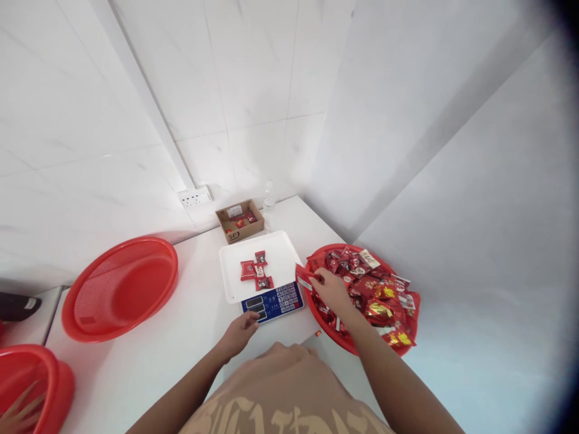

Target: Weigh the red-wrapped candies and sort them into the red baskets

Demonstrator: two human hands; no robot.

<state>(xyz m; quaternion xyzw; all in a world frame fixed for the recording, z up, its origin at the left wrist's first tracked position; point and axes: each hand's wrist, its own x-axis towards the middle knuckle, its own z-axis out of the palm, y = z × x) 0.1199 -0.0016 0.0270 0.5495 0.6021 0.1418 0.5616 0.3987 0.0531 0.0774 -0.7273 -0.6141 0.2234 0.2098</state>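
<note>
My right hand pinches a red packet above the left rim of a red basket full of red and gold wrapped sweets. Near the front edge of a blue digital scale is my left hand, its fingers curled together; whether anything small is between them cannot be made out. The scale carries a white tray on which several small red packets lie in a loose cluster.
Behind the tray stand a cardboard box with some red packets and a clear bottle. A red basket sits at left. Another person's hand reaches into a red basket at lower left. A wall socket is behind.
</note>
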